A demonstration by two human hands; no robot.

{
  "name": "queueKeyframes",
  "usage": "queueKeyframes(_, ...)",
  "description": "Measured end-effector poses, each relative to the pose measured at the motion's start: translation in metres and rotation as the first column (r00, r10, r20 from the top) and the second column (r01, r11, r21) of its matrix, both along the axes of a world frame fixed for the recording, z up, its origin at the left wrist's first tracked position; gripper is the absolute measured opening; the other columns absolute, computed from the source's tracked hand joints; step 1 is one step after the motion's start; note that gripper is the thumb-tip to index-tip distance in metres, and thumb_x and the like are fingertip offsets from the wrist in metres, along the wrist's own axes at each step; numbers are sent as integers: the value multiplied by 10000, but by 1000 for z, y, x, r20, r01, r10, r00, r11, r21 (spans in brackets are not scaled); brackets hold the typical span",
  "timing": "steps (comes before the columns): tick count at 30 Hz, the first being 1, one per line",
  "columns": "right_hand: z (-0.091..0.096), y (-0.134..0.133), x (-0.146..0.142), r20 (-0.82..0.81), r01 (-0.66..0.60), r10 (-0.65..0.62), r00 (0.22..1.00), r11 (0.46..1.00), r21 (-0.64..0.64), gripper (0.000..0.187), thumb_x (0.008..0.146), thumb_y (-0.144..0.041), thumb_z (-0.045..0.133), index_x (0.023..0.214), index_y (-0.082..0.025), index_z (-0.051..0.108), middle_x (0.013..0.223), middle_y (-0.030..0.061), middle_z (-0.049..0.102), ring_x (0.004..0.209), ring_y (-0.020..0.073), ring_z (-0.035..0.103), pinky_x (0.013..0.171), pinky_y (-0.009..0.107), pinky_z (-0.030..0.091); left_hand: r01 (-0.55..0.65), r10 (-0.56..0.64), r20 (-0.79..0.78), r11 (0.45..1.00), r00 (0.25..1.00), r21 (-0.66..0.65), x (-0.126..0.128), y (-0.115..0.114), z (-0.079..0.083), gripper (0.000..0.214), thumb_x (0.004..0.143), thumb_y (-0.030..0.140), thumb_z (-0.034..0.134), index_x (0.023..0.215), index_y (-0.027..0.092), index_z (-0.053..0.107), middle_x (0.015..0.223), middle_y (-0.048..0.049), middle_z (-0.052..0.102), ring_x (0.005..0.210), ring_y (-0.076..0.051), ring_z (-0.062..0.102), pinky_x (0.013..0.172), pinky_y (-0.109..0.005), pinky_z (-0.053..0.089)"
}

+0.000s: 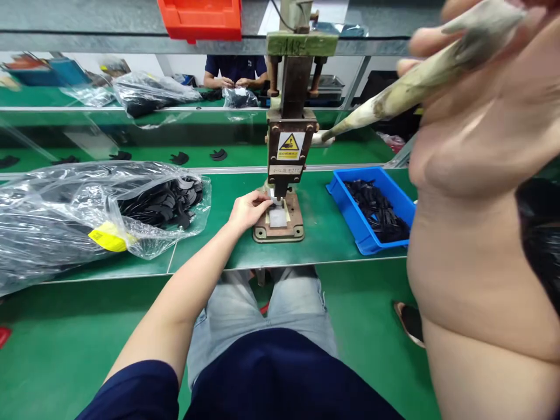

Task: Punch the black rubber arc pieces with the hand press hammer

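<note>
A hand-operated press (286,140) stands upright on the green bench, with a yellow warning sticker on its front. At its base, my left hand (248,211) has thumb and fingertips pinched together beside the small light metal block (277,218) under the ram. Whatever lies between those fingertips is too small to make out. Close to the camera on the right, my right hand (472,140) is raised, its fingers around the upper end of the press lever (394,100). The lever, wrapped in worn pale tape, slopes down to the press's right side.
Left on the bench lies a clear plastic bag (65,216) of black curved parts (164,201). A blue bin (365,239) with black pieces stands right. Several black parts (179,158) lie on the strip behind. A co-worker (236,70) sits opposite; an orange bin (201,20) hangs overhead.
</note>
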State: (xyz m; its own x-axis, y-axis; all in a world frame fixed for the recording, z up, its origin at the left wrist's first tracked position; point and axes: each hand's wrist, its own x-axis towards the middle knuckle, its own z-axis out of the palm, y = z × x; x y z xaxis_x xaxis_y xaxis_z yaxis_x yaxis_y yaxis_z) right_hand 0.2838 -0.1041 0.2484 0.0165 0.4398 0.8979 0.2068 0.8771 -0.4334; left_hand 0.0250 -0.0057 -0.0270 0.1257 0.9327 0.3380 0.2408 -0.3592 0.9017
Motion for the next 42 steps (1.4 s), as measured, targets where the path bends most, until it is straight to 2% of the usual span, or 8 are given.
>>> queueKeyframes(3, 17, -4, -12, 159, 7, 5, 987, 997, -74, 918, 870, -767, 87, 706, -78, 670, 999, -56, 774, 1131, 208, 761, 743, 288, 484, 39, -9, -221, 990, 975, 132, 4, 5, -1, 143, 870, 401, 854, 896, 261, 846, 945, -64, 829, 902, -256, 737, 890, -395, 572)
queueKeyframes(7, 13, 3, -10, 167, 66, -64, 984, 998, -8, 628, 875, -760, 573, 931, -148, 701, 804, -95, 702, 827, 64, 773, 755, 206, 573, 120, -53, -312, 972, 949, 201, 3, 4, 5, 88, 894, 357, 829, 884, 272, 850, 979, -73, 825, 998, -288, 719, 984, -429, 531)
queueKeyframes(13, -10, -5, -3, 197, 42, -28, 980, 997, -66, 256, 975, -379, 720, 867, -147, 698, 824, -16, 728, 784, 105, 747, 816, 298, 639, 146, -50, -386, 964, 921, 223, -1, 3, 5, 110, 954, 336, 766, 984, 281, 857, 1071, -63, 839, 1050, -288, 724, 996, -435, 515)
queueKeyframes(21, -100, -32, 2, 301, 3, -25, 953, 997, 73, 148, 847, -252, 724, 718, -246, 652, 765, -12, 711, 813, 190, 739, 933, 505, 635, 156, -72, -342, 962, 937, 225, 0, 1, 7, 91, 957, 304, 770, 949, 251, 843, 1055, -70, 844, 1044, -278, 760, 1017, -436, 525)
queueKeyframes(28, -168, -22, 3, 200, 124, -164, 966, 972, 202, 180, 799, -292, 763, 669, -273, 639, 738, -67, 698, 837, 191, 756, 1036, 566, 609, 176, -47, -547, 967, 836, 186, -24, -9, 21, 230, 1038, 302, 648, 1196, 220, 793, 1274, -70, 807, 1239, -238, 711, 1134, -394, 506)
queueKeyframes(35, -171, -18, -6, 69, 176, -192, 979, 965, 193, 327, 868, -421, 759, 619, -263, 618, 663, -68, 668, 786, 184, 752, 996, 576, 606, -128, 216, -904, 975, 369, 181, -162, -25, 57, 360, 1011, 223, 548, 1290, 188, 774, 1305, -137, 765, 1248, -329, 646, 1112, -478, 485)
queueKeyframes(39, -173, -19, -12, 25, 204, -213, 977, 961, 187, 384, 899, -459, 742, 612, -251, 593, 664, -49, 657, 768, 199, 742, 973, 611, 598, -114, 80, -993, 991, 82, 71, -221, -35, 72, 445, 936, 168, 557, 1324, 206, 773, 1287, -146, 756, 1220, -354, 620, 1044, -484, 475)
queueKeyframes(42, -174, -18, -14, 8, 203, -209, 978, 956, 210, 405, 906, -476, 741, 611, -248, 583, 651, -39, 643, 747, 200, 735, 958, 613, 599, -57, -55, -998, 997, -25, -54, -232, -36, 73, 564, 893, 177, 601, 1436, 260, 728, 1349, -131, 726, 1246, -348, 598, 1025, -459, 461)
